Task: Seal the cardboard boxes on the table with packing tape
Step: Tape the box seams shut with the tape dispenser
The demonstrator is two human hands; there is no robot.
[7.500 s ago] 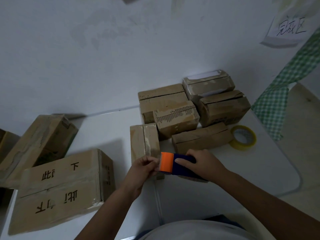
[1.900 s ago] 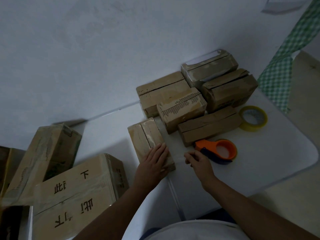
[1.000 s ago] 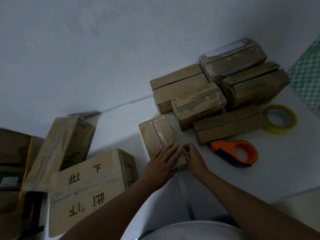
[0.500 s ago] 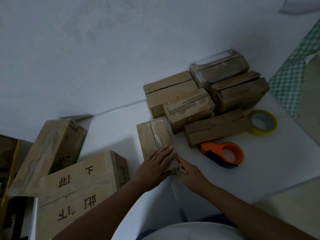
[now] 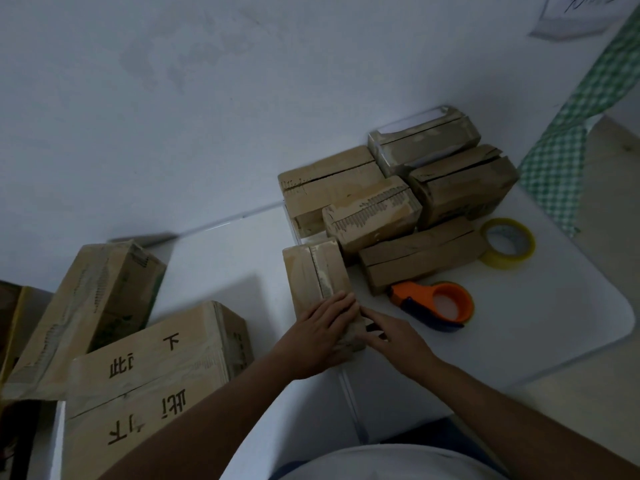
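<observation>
A small cardboard box (image 5: 313,273) lies lengthwise on the white table (image 5: 540,323), with a strip of tape along its top seam. My left hand (image 5: 320,336) lies flat on the box's near end, fingers straight. My right hand (image 5: 394,336) presses its fingers against the near right side of that box. The orange and blue tape dispenser (image 5: 434,305) lies on the table to the right of both hands, held by neither. Several more small boxes (image 5: 372,216) are clustered behind it. A yellow tape roll (image 5: 506,243) lies at their right.
Two large cardboard boxes, one with printed characters (image 5: 152,372) and one tilted (image 5: 86,306), stand at the left. The wall rises close behind the table. A green checked cloth (image 5: 568,133) hangs at the right. The table's rounded corner is at the right.
Since the oldest frame my right hand has set the tape dispenser down on the table. Both hands have come to the near end of the small box and stay pressed there.
</observation>
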